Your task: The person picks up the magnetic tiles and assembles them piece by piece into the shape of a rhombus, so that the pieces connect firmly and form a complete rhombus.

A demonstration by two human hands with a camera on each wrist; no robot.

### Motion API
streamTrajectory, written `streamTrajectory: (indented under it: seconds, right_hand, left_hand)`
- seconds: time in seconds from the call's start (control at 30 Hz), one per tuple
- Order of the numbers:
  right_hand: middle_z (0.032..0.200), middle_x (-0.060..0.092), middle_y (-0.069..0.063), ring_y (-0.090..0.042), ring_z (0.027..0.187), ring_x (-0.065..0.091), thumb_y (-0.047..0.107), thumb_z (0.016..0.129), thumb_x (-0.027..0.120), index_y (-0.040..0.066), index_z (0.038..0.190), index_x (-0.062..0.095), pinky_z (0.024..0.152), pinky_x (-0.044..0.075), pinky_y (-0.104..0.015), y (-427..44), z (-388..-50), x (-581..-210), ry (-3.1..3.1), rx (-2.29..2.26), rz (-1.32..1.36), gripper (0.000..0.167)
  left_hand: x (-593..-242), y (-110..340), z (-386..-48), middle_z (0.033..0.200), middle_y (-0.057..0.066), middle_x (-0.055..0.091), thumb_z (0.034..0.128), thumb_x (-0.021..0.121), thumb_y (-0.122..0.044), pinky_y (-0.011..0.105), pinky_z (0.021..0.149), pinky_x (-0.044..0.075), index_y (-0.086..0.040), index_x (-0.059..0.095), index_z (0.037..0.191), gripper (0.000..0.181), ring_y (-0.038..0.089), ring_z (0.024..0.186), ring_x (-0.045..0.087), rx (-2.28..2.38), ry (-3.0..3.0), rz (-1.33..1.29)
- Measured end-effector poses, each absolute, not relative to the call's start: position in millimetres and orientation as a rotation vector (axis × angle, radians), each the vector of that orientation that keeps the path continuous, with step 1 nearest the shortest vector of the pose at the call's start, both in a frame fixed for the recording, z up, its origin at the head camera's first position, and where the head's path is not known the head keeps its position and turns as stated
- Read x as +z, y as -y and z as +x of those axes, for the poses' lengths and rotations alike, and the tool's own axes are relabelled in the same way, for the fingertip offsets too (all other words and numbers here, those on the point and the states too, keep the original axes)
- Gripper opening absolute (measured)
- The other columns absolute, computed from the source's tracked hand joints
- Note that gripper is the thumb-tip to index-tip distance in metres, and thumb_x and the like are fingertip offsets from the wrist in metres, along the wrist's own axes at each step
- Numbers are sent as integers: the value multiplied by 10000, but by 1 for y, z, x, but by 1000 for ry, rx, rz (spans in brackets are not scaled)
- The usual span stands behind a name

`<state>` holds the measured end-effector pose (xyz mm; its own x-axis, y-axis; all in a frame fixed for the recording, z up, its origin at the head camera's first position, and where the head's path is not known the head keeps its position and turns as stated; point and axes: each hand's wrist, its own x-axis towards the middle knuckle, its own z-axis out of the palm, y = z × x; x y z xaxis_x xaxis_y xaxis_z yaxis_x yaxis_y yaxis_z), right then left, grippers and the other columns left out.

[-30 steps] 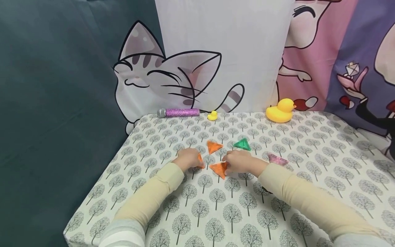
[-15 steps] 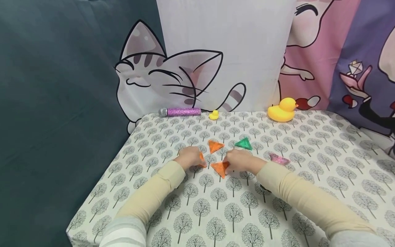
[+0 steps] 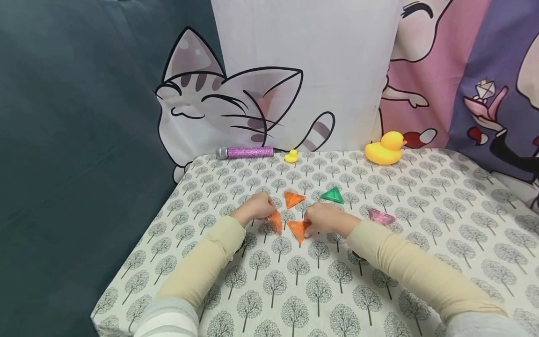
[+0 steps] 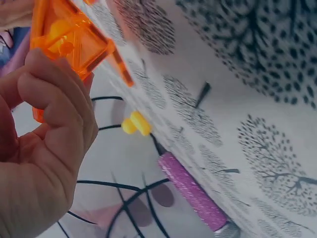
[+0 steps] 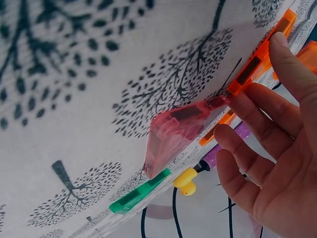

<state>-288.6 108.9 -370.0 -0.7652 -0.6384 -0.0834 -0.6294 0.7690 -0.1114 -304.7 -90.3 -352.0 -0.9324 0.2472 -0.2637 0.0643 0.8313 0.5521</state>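
Observation:
My left hand grips an orange see-through triangular tile by its edge, left of the table's middle. In the left wrist view the fingers are curled and that tile stands tilted up. To its right, my right hand pinches a second orange triangular tile between thumb and fingertips; the right wrist view shows this tile edge-on. The two held tiles are slightly apart. Behind them lie a third orange tile and a green triangular tile. A reddish-pink tile sits beside the right fingertips in the right wrist view.
A pink tile lies right of the right hand. Along the back edge are a glittery purple microphone, a small yellow duck and a larger duck. The tree-print cloth covers the table; printed curtains hang behind.
My left hand has moved slightly back and up, and more of its orange tile shows, swung toward the front. The right hand and its tile have barely moved.

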Motion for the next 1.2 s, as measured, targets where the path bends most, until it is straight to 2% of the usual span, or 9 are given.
streamTrajectory:
  seconds: [0.23, 0.43, 0.7, 0.77, 1.03, 1.2]
  right_hand:
    - [646, 551, 81, -86, 584, 491, 380, 650, 721, 143, 730, 623, 556, 421, -239, -103, -288, -370, -2847, -115, -991, 268]
    - [604, 514, 96, -84, 557, 458, 422, 637, 715, 182, 674, 604, 493, 400, -233, -96, -286, -369, -2841, -82, -932, 267]
    - [565, 503, 97, -94, 544, 461, 472, 624, 704, 193, 630, 585, 462, 392, -246, -91, -286, -368, -2850, -43, -888, 303]
    - [565, 505, 94, -94, 544, 466, 464, 621, 708, 189, 635, 585, 467, 396, -240, -91, -286, -368, -2850, -48, -881, 301]
    - [566, 507, 101, -80, 529, 476, 445, 629, 709, 190, 651, 575, 464, 403, -219, -91, -287, -368, -2831, -56, -886, 289]
    - [710, 607, 46, -119, 630, 544, 408, 635, 722, 142, 770, 638, 526, 444, -251, -92, -289, -363, -2829, -60, -901, 310]
  left_hand:
    - [-355, 78, -293, 592, 49, 559, 776, 566, -60, 234, 467, 441, -44, 532, 697, 88, 150, 496, 558, 682, -2743, 312]
    - [-360, 69, -287, 629, 45, 527, 761, 589, -75, 232, 422, 416, -47, 496, 715, 107, 122, 467, 513, 642, -2799, 309]
    - [-357, 62, -281, 611, 47, 509, 742, 645, -160, 232, 398, 398, -44, 488, 701, 199, 126, 456, 468, 644, -2799, 280]
    - [-356, 62, -280, 611, 41, 495, 745, 658, -193, 232, 403, 386, -45, 485, 701, 232, 124, 465, 448, 654, -2798, 294]
    - [-357, 65, -277, 617, 65, 568, 758, 667, -255, 281, 505, 450, -50, 483, 771, 275, 179, 513, 558, 779, -2715, 281]
    - [-358, 65, -277, 654, 44, 540, 718, 701, -290, 272, 478, 432, -62, 489, 746, 313, 156, 529, 516, 765, -2743, 315]
